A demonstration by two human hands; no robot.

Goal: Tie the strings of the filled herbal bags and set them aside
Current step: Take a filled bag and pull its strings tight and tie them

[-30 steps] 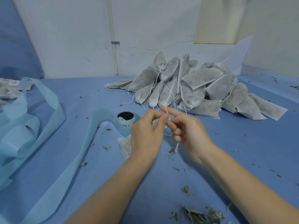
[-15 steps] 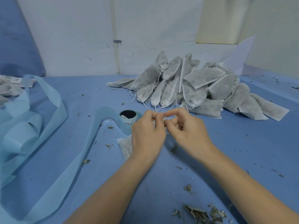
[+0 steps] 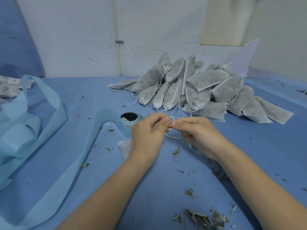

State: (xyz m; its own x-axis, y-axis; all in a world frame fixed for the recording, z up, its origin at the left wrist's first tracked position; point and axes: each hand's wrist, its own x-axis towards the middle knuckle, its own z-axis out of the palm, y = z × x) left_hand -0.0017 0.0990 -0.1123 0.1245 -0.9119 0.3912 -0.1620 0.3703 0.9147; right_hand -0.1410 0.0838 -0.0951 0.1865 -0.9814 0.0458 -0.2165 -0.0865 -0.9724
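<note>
- Left hand and right hand, frame centre: each pinches the thin white string, looped between them.
- Heap of grey filled fabric bags, upper right.

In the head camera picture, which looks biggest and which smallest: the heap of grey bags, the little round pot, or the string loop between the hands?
As they look in this view:
1. Heap of grey bags, by far the largest, though farthest back.
2. Round pot, partly hidden by the left hand.
3. String loop, smallest, pinched between both hands; right hand.
</note>
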